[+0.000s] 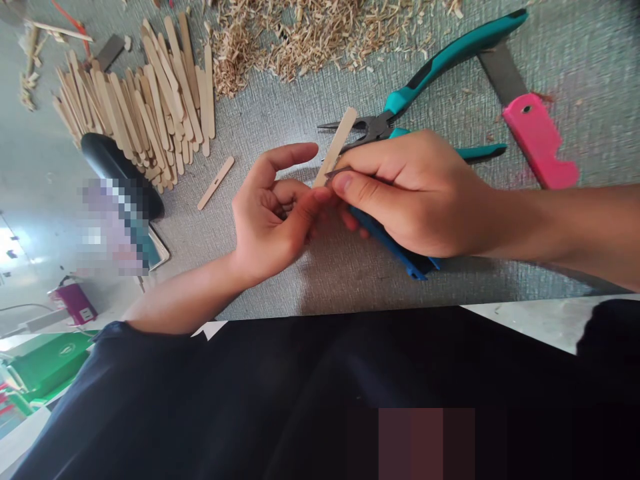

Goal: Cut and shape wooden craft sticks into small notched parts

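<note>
Textured table [265, 113], green box [50, 363], left fingers [287, 157] pinching stick [343, 137], right fingers [357, 188] gripping blade [341, 172]

Moderate light, with soft shadow on the tabletop [270, 293] below the left hand [265, 233]. Left of that hand, glare and a pixelated patch; farther below it, the underexposed dark shirt [225, 400].

Left grip [273, 217] pinched, index finger [293, 156] raised; right grip [420, 193] curled, thumb [361, 192] forward

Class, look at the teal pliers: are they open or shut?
Open: the teal pliers have their handles spread wide and jaws apart.
</note>
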Demonstrator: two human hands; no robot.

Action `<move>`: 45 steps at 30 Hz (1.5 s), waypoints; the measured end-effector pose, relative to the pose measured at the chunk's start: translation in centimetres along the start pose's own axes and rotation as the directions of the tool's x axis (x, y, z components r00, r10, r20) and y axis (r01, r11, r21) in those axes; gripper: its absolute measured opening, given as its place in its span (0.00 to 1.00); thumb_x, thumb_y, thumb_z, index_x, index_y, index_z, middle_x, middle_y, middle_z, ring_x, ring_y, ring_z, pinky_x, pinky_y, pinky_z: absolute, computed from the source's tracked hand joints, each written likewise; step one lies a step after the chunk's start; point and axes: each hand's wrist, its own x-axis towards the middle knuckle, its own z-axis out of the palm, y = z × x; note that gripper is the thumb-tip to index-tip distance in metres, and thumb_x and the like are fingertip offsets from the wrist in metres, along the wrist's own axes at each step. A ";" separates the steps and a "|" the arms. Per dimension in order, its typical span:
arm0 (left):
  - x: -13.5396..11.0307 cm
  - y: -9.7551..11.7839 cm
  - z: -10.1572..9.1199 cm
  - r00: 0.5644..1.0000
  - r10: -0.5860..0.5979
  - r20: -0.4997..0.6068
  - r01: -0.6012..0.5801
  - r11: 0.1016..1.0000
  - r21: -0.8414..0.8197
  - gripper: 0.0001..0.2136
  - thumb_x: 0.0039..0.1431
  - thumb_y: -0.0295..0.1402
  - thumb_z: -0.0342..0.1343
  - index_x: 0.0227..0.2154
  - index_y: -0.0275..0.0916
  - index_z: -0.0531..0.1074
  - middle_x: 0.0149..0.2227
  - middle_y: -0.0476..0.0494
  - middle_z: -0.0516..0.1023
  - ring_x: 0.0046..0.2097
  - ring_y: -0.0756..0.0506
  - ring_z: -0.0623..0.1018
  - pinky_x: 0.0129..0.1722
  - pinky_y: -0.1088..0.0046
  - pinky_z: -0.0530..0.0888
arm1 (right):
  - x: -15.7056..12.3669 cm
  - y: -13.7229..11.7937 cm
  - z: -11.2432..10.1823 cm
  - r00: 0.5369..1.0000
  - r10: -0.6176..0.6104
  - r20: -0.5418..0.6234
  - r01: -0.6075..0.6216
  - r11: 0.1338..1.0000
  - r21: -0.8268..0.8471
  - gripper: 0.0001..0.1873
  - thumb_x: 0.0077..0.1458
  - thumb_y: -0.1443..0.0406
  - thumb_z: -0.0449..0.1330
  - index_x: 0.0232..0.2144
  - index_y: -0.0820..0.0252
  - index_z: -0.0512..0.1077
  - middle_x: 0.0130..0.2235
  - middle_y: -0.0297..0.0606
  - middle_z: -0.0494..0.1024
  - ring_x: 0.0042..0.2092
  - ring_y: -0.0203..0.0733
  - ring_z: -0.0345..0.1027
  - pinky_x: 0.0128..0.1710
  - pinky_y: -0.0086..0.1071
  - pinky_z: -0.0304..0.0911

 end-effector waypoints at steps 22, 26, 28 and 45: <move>0.7 0.8 0.6 0.995 -0.101 0.020 0.100 0.994 0.035 0.21 0.74 0.54 0.73 0.37 0.43 0.77 0.24 0.58 0.80 0.20 0.56 0.76 0.17 0.80 0.67 | -0.6 0.0 0.3 0.997 0.008 -0.079 -0.021 0.985 -0.173 0.23 0.81 0.59 0.60 0.28 0.50 0.66 0.29 0.34 0.76 0.34 0.43 0.68 0.37 0.42 0.60; 0.6 0.2 0.3 0.994 -0.099 0.038 0.095 0.990 0.101 0.22 0.75 0.57 0.71 0.38 0.43 0.77 0.24 0.57 0.79 0.19 0.56 0.74 0.18 0.79 0.66 | -0.7 0.0 0.3 0.997 0.017 -0.080 -0.035 0.974 -0.223 0.24 0.82 0.55 0.60 0.29 0.50 0.67 0.29 0.35 0.74 0.34 0.44 0.67 0.37 0.43 0.61; 0.5 0.1 0.1 0.993 -0.111 0.047 0.104 0.987 0.125 0.23 0.75 0.59 0.70 0.38 0.44 0.78 0.24 0.57 0.79 0.20 0.56 0.74 0.18 0.79 0.66 | -0.7 0.0 0.2 0.998 0.014 -0.069 -0.031 0.965 -0.262 0.23 0.82 0.58 0.58 0.29 0.50 0.68 0.29 0.35 0.74 0.33 0.45 0.66 0.37 0.43 0.60; 0.8 1.4 0.9 1.000 -0.014 -0.013 0.016 0.994 0.106 0.18 0.76 0.50 0.73 0.37 0.42 0.78 0.26 0.55 0.85 0.24 0.54 0.83 0.22 0.80 0.73 | -0.5 0.1 0.2 0.999 -0.008 -0.053 0.000 0.990 -0.140 0.23 0.81 0.64 0.58 0.27 0.52 0.69 0.28 0.36 0.77 0.33 0.42 0.70 0.37 0.42 0.61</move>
